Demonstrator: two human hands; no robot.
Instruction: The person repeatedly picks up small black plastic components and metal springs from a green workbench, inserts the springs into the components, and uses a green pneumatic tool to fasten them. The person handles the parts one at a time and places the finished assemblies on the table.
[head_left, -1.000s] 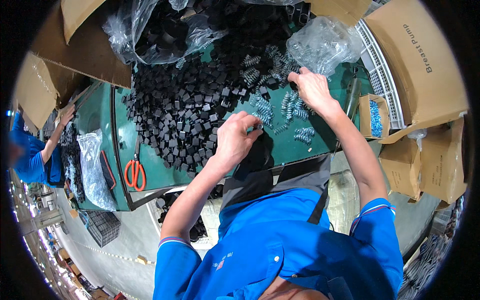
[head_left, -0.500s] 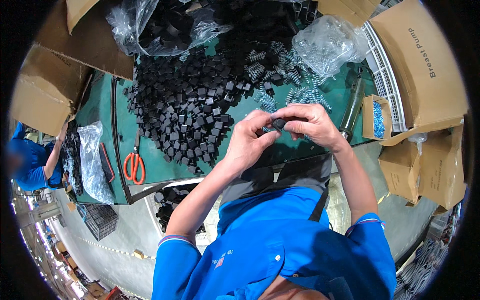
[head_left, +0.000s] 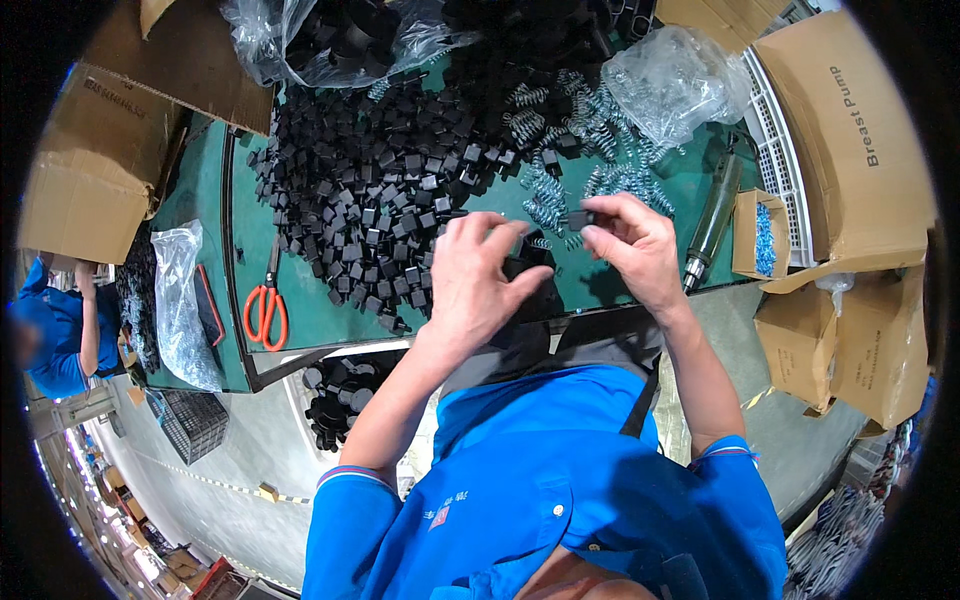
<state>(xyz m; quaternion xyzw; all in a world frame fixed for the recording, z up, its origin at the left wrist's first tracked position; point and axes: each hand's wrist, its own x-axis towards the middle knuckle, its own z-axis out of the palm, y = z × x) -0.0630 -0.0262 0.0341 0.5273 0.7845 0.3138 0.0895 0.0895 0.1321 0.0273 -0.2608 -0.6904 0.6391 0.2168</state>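
My right hand (head_left: pixel 640 250) pinches a small black block-shaped part (head_left: pixel 579 219) between thumb and fingertips, above the table's front part. Just beyond it lie loose metal coil springs (head_left: pixel 545 195). My left hand (head_left: pixel 468 285) is open, palm down, thumb and fingers spread, at the right edge of a large heap of small black block parts (head_left: pixel 370 200). What lies under its palm is hidden. A dark patch shows beside its thumb; I cannot tell whether it is a shadow or a thing.
Orange-handled scissors (head_left: pixel 265 315) lie left on the green table (head_left: pixel 300 300). A power screwdriver (head_left: pixel 712 215) and a small box of blue pieces (head_left: pixel 762 235) are at the right. Clear plastic bags (head_left: pixel 680 85) and cardboard boxes (head_left: pixel 850 130) stand around; another person (head_left: pixel 65 320) works far left.
My hands were together at the black part; now they are apart. The left has moved left and opened, while the right keeps a black part in its fingertips.
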